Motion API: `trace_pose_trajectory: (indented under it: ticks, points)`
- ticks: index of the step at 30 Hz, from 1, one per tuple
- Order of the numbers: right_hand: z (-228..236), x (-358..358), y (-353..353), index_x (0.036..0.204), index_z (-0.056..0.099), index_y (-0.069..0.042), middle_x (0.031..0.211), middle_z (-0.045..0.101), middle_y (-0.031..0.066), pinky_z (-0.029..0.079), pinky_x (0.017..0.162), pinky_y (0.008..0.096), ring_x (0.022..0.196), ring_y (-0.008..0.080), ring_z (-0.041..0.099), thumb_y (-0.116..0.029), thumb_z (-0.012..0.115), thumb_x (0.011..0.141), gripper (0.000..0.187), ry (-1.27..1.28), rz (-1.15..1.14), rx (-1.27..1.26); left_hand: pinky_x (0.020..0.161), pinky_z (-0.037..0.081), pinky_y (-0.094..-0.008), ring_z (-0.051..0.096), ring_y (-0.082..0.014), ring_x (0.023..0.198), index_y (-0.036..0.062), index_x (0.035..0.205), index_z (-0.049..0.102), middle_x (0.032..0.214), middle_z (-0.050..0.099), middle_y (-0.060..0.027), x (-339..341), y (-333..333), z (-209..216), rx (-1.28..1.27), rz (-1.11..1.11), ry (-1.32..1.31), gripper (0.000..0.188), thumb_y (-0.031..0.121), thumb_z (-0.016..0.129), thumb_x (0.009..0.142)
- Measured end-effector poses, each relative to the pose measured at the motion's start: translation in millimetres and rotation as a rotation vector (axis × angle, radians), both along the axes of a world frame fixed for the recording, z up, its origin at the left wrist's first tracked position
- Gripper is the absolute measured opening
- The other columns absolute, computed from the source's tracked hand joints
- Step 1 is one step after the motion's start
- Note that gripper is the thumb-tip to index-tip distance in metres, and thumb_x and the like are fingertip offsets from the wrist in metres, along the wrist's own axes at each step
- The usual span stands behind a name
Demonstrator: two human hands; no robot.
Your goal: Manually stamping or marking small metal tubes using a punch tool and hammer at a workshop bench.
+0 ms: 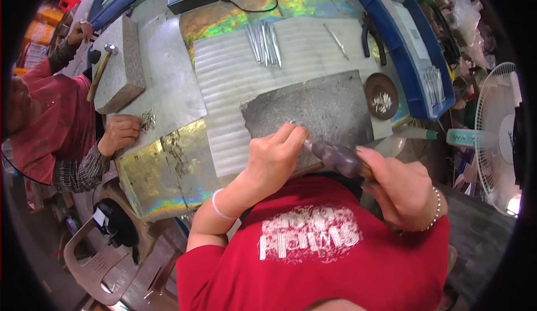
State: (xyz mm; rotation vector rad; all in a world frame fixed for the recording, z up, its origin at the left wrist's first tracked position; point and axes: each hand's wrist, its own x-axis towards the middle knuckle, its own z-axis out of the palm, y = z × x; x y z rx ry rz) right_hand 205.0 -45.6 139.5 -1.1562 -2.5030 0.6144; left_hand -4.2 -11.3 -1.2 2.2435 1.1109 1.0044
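Note:
My left hand [278, 155] is closed in a pinch over the dark stone slab [321, 101]. A bit of shiny metal [296, 123] shows at its fingertips; most of that piece is hidden. My right hand [404, 188] is wrapped round the short wooden handle of a dark, blurred hammer [338, 158]. The hammer's head is close beside the left fingers; whether they touch, I cannot tell. Right of the slab, a round brown dish [381, 90] holds small silvery pieces. White foam sheeting [224, 92] lies under the slab.
Several silvery rods [264, 44] and a single rod [336, 41] lie on the foam. Black-handled pliers [373, 39] lie near a blue tray [400, 59]. At left, a co-worker's hand [120, 133] is by metal pieces, near a stone block [124, 67] with another hammer [102, 70]. A fan [500, 137] stands right.

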Motion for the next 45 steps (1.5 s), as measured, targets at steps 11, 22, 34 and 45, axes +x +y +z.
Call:
trace_pose_trajectory:
  ticks: [11,22,34,45]
  points:
    - [-67.7,13.5,11.2,0.121,0.052,-0.004,0.076,0.054,0.0142,0.045,0.055,0.0355,0.063,0.0312,0.055,0.0,0.061,0.078,0.044,0.111,-0.354,0.028,0.057,0.055,-0.0232,0.067,-0.0181,0.071,-0.003,0.093,0.056,0.09,0.064,-0.0142,-18.6,-3.2,40.0,-0.981,-0.122,-0.914,0.013,0.01,0.053,0.092]
    - [-114.0,16.6,28.4,0.122,0.049,-0.006,0.092,0.051,0.0121,0.046,0.066,0.0387,0.08,0.0307,0.055,-0.004,0.063,0.076,0.047,-0.213,-0.418,0.172,0.054,0.056,-0.0231,0.065,-0.0153,0.062,0.0001,0.099,0.054,0.088,0.063,-0.0143,-14.7,10.5,34.4,-1.299,-0.206,-1.303,0.015,0.014,0.053,0.093]
    - [-143.6,61.9,175.9,0.102,0.057,0.002,0.091,0.061,0.0178,0.047,0.07,0.0365,0.081,0.0319,0.06,-0.018,0.058,0.083,0.028,0.036,-0.499,0.043,0.059,0.051,-0.0224,0.061,-0.0115,0.065,0.0,0.108,0.047,0.084,0.063,-0.0099,-7.6,10.6,40.3,-1.113,-0.093,-0.882,0.019,0.014,0.049,0.095]
    - [-163.1,65.4,233.9,0.084,0.059,0.002,0.076,0.062,0.0182,0.048,0.067,0.0382,0.074,0.0318,0.061,-0.015,0.059,0.074,0.02,-0.112,-0.545,-0.013,0.052,0.043,-0.0172,0.053,-0.0042,0.055,-0.003,0.105,0.059,0.076,0.065,-0.0057,-11.0,3.6,44.6,-0.98,-0.028,-0.738,0.02,0.012,0.053,0.093]
